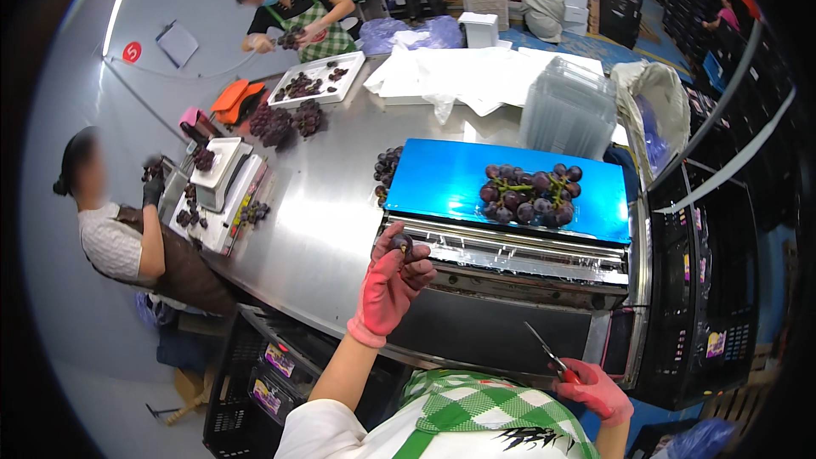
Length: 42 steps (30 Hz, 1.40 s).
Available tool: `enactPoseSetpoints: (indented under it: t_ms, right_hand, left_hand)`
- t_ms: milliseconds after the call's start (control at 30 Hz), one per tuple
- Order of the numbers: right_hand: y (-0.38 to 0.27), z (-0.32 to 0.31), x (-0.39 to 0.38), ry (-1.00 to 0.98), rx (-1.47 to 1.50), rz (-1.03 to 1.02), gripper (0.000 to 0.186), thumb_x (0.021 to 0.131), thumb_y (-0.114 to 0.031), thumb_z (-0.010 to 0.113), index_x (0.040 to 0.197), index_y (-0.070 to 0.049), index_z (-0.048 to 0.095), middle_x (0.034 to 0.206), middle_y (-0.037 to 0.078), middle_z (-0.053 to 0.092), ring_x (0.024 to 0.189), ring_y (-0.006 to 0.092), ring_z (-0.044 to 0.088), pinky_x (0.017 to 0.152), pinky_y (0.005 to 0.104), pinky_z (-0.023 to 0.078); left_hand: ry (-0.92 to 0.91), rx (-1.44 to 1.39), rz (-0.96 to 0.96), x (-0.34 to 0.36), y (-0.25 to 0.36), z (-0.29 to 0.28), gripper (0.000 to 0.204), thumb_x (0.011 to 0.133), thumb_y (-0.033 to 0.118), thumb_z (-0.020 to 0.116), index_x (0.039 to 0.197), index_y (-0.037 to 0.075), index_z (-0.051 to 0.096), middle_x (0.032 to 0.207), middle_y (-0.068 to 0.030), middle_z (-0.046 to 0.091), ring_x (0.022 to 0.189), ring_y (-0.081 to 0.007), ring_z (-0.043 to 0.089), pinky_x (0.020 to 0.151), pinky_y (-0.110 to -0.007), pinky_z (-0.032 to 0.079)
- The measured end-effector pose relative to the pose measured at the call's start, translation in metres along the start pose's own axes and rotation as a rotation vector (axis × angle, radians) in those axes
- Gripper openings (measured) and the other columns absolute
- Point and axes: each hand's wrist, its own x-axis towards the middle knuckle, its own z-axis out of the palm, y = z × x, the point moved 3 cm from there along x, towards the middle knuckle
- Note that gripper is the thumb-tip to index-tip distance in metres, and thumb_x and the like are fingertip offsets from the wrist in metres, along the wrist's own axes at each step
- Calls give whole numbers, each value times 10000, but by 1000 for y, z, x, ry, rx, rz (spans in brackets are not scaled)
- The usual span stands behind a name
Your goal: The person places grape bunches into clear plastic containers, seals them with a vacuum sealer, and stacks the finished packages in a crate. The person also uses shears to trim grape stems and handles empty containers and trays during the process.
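Observation:
My left hand [393, 289], in a pink-red glove, is raised in front of the steel wrapping machine with its fingers closed on a dark grape [402, 244]; whether a second one sits behind it, I cannot tell. Low on the right, my right hand [597, 391], gloved alike, grips a pair of scissors [550, 352] by its red handles, blades pointing up and left. Beyond my left hand, a bunch of dark grapes [531, 195] with green stems lies on the bright blue panel [433, 178]. Another bunch [388, 172] rests against the panel's left edge.
Clear plastic boxes [569, 106] stand stacked behind the panel. White sheets [459, 76] cover the far table. Left are a scale [223, 174] and a white tray [344, 76] with grapes. Two co-workers handle grapes there. Black crates [671, 314] line the right side.

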Motion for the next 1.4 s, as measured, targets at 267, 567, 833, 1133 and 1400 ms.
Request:
enactPoseSetpoints:
  t_ms: [267, 567, 833, 1133, 1400]
  right_hand:
    - [-3, 11, 9, 51, -105, 19, 532, 701, -204, 682, 1155, 15, 512, 795, 7, 568, 698, 76, 498, 620, 201, 386]
    - [-12, 7, 0, 90, 17, -155, 470, 734, -161, 639, 1141, 32, 505, 804, 29, 559, 691, 83, 483, 633, 208, 392]
    - [-13, -72, -1, 505, 533, -682, 533, 816, -370, 625, 1200, -54, 435, 928, 58, 542, 782, 176, 543, 675, 293, 446]
    - [-15, -173, 67, 946, 313, -478, 318, 815, -372, 596, 982, -104, 562, 739, -10, 508, 630, 101, 507, 550, 234, 400]
    - [2, -251, 150, 1027, 46, -139, 525, 725, -384, 646, 1097, -36, 517, 673, 9, 499, 544, 118, 452, 469, 277, 379]
  left_hand:
    - [119, -33, 5, -8, 9, -9, 426, 911, 343, 510, 1281, 163, 402, 795, 11, 448, 670, -85, 399, 657, -238, 359]
    - [543, 615, 212, -3, 19, -106, 330, 914, 277, 530, 1198, 129, 450, 796, -20, 513, 628, -98, 484, 590, -249, 436]
    - [650, 1831, -425, -45, 18, -291, 326, 773, 250, 618, 1048, 89, 553, 797, -99, 623, 773, -244, 583, 711, -359, 468]
    - [367, 2044, -774, -63, -6, -279, 450, 778, 302, 591, 1141, 76, 452, 1116, -144, 577, 1085, -315, 513, 895, -404, 422]
    - [459, 2230, -625, -57, 33, -238, 631, 791, 328, 582, 1310, 56, 346, 1270, -201, 455, 1176, -350, 430, 958, -400, 380]
